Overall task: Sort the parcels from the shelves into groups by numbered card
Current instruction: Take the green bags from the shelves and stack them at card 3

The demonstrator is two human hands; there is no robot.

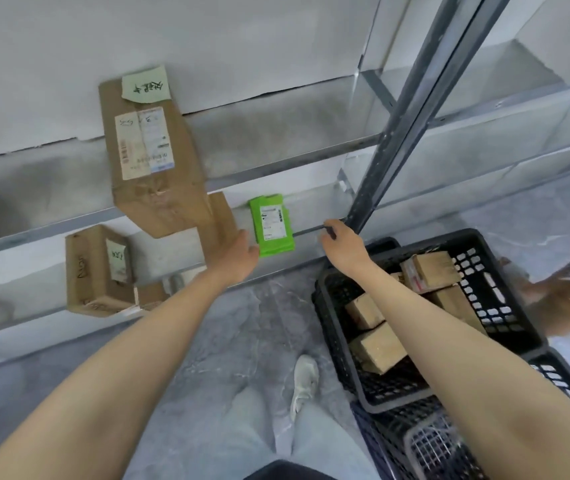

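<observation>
While the left hand (238, 252) reaches onto the shelf (311, 206), its fingers lie straight, thumb just beside the green parcel (271, 223) lying there. The right hand (340, 239) is at the shelf's edge; its fingers curl out of sight, so their hold cannot be told.

White shoe (305, 382) noted on grey marbled floor (242, 323), well below the right fingers (332, 225); metal upright (405, 126) seen just beside them.
</observation>
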